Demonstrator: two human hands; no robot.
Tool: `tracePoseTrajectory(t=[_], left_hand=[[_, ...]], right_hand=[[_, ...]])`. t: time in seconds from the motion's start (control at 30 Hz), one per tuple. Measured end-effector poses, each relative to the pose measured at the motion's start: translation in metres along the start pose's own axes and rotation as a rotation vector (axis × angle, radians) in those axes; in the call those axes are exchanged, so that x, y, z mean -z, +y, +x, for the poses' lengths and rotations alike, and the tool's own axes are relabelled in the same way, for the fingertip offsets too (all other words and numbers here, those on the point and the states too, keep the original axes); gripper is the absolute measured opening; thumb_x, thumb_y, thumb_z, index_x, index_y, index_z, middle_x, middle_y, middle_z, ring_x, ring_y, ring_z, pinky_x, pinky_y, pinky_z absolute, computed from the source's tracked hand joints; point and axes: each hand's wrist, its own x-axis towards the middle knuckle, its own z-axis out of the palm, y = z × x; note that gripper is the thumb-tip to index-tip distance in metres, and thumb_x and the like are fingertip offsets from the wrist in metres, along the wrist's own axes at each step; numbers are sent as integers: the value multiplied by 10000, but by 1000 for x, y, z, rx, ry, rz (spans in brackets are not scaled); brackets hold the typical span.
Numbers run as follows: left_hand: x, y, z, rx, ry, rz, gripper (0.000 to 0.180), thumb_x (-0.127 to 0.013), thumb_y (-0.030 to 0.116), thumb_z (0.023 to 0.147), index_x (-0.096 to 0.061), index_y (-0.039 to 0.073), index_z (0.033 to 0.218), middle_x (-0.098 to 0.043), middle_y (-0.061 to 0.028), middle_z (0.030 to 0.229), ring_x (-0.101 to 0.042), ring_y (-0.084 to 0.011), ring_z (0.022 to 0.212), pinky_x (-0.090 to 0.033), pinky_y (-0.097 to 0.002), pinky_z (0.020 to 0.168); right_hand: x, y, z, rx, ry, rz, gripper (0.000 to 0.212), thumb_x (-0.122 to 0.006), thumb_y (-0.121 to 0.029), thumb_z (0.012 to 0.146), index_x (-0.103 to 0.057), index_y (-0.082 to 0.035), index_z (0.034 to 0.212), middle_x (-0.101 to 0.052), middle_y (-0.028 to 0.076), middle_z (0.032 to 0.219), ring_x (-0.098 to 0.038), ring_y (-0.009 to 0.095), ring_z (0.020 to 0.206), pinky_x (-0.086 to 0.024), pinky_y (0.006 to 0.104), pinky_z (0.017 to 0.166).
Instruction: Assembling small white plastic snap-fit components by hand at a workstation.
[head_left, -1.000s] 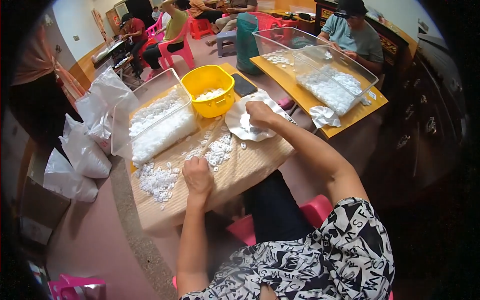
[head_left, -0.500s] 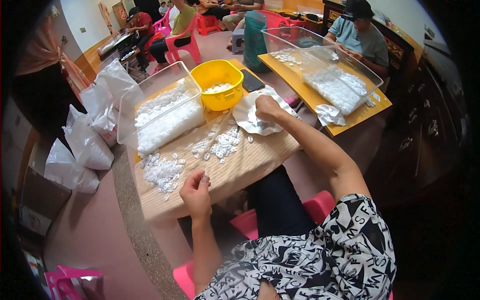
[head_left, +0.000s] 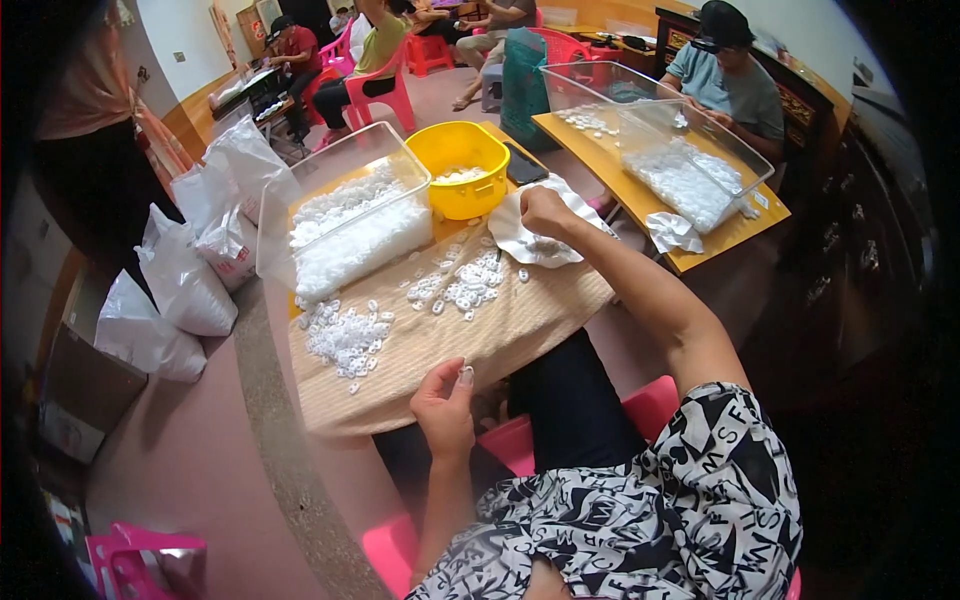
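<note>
My left hand [head_left: 446,412] is raised just off the near edge of the cloth-covered table, thumb and finger pinched on a small white plastic piece [head_left: 467,368]. My right hand [head_left: 548,214] is closed over a wavy-edged white paper dish [head_left: 512,238] at the table's right end; whatever its fingers hold is hidden. On the beige cloth [head_left: 390,390] lie a heap of small white oval pieces with holes [head_left: 347,337] and a second, looser heap [head_left: 473,282] nearer the dish.
Behind the heaps stand a clear bin [head_left: 345,268] of white pieces, a yellow basket [head_left: 462,200] and a black phone [head_left: 524,164]. White sacks [head_left: 180,280] line the floor at left. Across at right, a person [head_left: 728,85] sits by another table [head_left: 715,245] with clear bins.
The whole view has shifted a little. My left hand has moved right along the near table edge, still pinching. My right hand stays over the paper dish.
</note>
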Motion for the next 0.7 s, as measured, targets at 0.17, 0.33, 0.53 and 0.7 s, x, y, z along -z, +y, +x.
tracePoseTrajectory(t=[0.17, 0.33, 0.53, 0.7], left_hand=[[-3, 1, -7, 47, -47, -16, 133, -599, -35, 749, -590, -17, 881, -575, -15, 746, -509, -61, 639, -412, -183, 587], [-5, -1, -13, 77, -81, -22, 132, -607, -29, 741, -591, -20, 872, -580, -20, 753, -525, -72, 667, -425, -189, 620], [0, -4, -6, 138, -66, -2, 120, -605, -16, 744, -610, -32, 863, -594, -19, 759, -527, -78, 665, -429, -200, 619], [-1, -10, 2, 180, -73, -94, 172, -582, -46, 748, -597, -37, 920, -598, -54, 797, -554, -104, 669, -453, -203, 603]], right_hand=[[15, 5, -7, 6, -90, -3, 161, -519, -63, 627, -655, -39, 710, -615, 190, 799, -597, 314, 792, -467, 371, 713], [4, 26, -12, -77, -61, 31, 142, -526, -85, 609, -648, -38, 663, -617, 165, 735, -602, 303, 729, -465, 359, 676], [4, 61, 11, -79, 25, -163, 171, -516, -168, 670, -661, -79, 684, -637, 118, 729, -610, 251, 666, -459, 368, 589], [42, 59, -1, 95, -96, -162, 229, -561, -28, 592, -653, -39, 801, -636, 125, 751, -598, 224, 696, -462, 316, 624]])
